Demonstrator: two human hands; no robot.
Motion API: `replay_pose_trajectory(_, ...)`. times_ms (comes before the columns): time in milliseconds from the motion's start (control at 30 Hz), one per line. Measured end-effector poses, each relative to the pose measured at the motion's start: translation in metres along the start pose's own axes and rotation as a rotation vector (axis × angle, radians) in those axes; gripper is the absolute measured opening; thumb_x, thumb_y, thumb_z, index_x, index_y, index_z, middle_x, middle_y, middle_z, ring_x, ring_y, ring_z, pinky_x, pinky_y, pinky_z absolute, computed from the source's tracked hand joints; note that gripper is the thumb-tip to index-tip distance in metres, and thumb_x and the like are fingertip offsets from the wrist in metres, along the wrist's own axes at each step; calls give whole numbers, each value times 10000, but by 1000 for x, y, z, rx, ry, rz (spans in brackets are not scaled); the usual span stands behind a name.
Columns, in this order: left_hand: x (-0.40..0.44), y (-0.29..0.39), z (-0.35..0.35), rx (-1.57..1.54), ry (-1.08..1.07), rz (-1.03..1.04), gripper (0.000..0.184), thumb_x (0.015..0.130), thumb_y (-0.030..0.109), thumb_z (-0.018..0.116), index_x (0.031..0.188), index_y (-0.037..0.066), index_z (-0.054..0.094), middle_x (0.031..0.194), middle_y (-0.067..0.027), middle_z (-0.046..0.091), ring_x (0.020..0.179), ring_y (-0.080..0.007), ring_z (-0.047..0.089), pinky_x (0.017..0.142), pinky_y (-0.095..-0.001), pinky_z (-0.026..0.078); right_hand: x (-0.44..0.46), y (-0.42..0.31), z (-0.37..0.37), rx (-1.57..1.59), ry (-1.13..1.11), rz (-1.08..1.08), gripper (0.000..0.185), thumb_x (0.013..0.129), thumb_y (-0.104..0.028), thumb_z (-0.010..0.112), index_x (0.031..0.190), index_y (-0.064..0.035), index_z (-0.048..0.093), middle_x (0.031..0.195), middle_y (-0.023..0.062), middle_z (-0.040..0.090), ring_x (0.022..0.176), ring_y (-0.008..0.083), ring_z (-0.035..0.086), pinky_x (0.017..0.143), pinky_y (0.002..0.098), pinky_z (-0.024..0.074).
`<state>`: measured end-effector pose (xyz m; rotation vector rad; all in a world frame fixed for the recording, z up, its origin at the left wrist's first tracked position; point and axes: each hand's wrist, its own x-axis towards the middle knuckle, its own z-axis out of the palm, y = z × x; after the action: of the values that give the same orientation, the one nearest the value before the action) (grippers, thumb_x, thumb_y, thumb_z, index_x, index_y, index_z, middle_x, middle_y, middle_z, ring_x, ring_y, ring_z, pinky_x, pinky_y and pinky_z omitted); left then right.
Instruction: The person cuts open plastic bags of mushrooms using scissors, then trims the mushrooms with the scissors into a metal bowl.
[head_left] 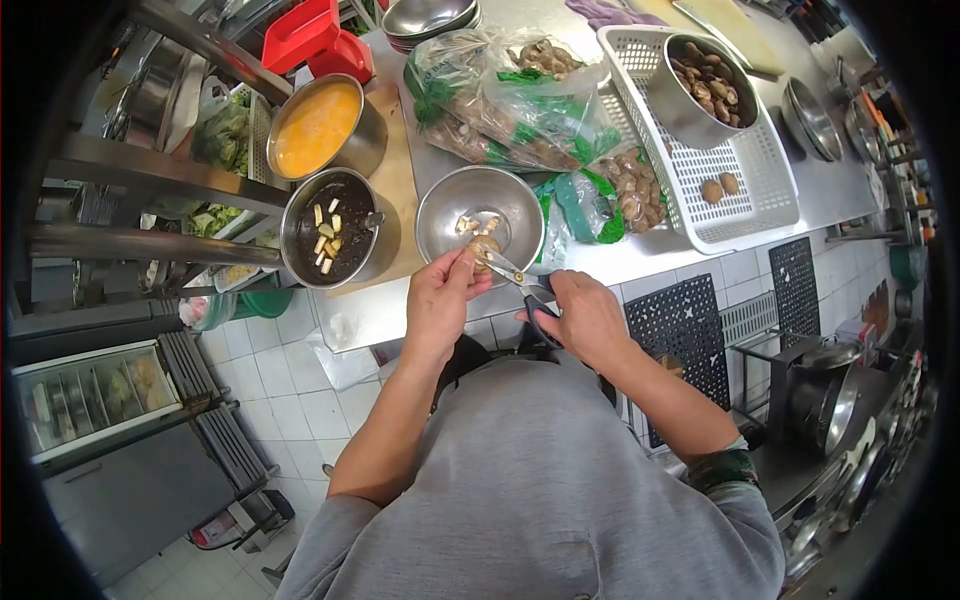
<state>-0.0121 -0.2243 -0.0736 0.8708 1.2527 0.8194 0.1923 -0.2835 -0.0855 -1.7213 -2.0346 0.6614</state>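
My left hand (442, 298) pinches a brown mushroom (484, 246) over the near rim of a steel bowl (436, 215). In my right hand (590, 318) are black-handled scissors (532, 296), their blades at the mushroom. Whether the blades touch its stem is too small to tell. Several pale cut mushroom stems (468, 224) lie in the bowl. Just behind and right of the bowl sit clear plastic bags (480, 110) of mushrooms with green print. Loose mushrooms (635, 190) spill from a bag by the white basket.
Left of the bowl stand a pot of orange liquid (318, 128) and a pot of dark liquid (300, 240) with pale chunks. On the right, a white plastic basket (755, 205) holds two mushrooms and a steel pot (690, 120) of mushrooms. Metal rails (160, 170) cross the left side.
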Motion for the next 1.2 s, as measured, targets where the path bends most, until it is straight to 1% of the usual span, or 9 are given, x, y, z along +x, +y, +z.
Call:
replay_pose_trajectory(200, 7, -2, -7, 39, 17, -18, 349, 1035, 249, 545, 1171, -58, 643, 1003, -103, 694, 896, -147, 669, 858, -281, 562, 3, 6, 15, 68, -38, 92, 396, 805, -344, 805, 828, -10, 593, 697, 119, 626, 630, 292, 626, 593, 413, 506)
replay_pose_trajectory(300, 14, -4, -19, 95, 2, -20, 352, 1030, 257, 554, 1168, -54, 646, 1000, -98, 694, 899, -146, 669, 858, -279, 560, 13, 18, 21, 741, -373, 399, 429, 871, -423, 766, 830, -17, 633, 623, 28, 583, 526, 168, 552, 500, 325, 452)
replay_pose_trajectory(400, 12, 2, -29, 93, 17, -5, 354, 1027, 258, 557, 1177, -50, 645, 1004, -97, 692, 899, -144, 668, 860, -282, 559, 17, 22, 3, 1313, -517, 526, 462, 945, -497, 663, 944, -35, 678, 745, 2, 621, 643, 82, 567, 577, 249, 454)
replay_pose_trajectory(533, 10, 9, -35, 82, 97, 12, 341, 1011, 226, 588, 1212, -47, 628, 1030, -103, 689, 904, -147, 670, 868, -281, 562, 19, 25, -3, 1234, -665, 510, 549, 928, -527, 667, 1018, 14, 664, 775, -6, 601, 687, 76, 548, 603, 224, 426)
replay_pose_trajectory(767, 29, 55, 56, 56, -213, 20, 367, 1008, 196, 595, 1276, -54, 581, 1141, -123, 664, 976, -155, 659, 894, -287, 552, -56, 58, -79, 1293, -267, 152, 636, 812, -583, 769, 1044, 0, 666, 774, 1, 605, 694, 87, 557, 617, 218, 432)
replay_pose_trajectory(833, 38, 78, 108, -130, -513, 127, 401, 1010, 232, 604, 1289, -54, 569, 1186, -125, 651, 1013, -173, 654, 914, -298, 544, -79, 65, -100, 1291, -127, 209, 721, 729, -633, 810, 1047, -1, 667, 769, 5, 609, 691, 93, 559, 624, 220, 435)
replay_pose_trajectory(933, 51, 99, 158, -111, -548, 145, 321, 989, 198, 606, 1205, -38, 636, 1069, -114, 700, 958, -176, 682, 851, -297, 552, -108, 73, -118, 1235, 48, 278, 758, 687, -695, 801, 992, -11, 686, 735, 12, 610, 682, 92, 562, 614, 220, 425)
replay_pose_trajectory(1033, 88, 66, 130, 813, -477, 323, 322, 941, 238, 635, 1106, -34, 680, 967, -146, 730, 892, -207, 707, 827, -351, 558, -134, 86, -117, 1263, 152, 330, 737, 701, -690, 794, 975, -13, 690, 728, 15, 609, 676, 95, 564, 610, 223, 421)
replay_pose_trajectory(1200, 132, -22, 152, 1018, -355, 496, 295, 879, 239, 671, 1028, -15, 677, 985, -192, 729, 920, -346, 698, 852, -423, 531, -146, 95, -98, 1315, 221, 347, 584, 795, -553, 783, 986, -12, 675, 725, 0, 599, 685, 86, 560, 628, 217, 427)
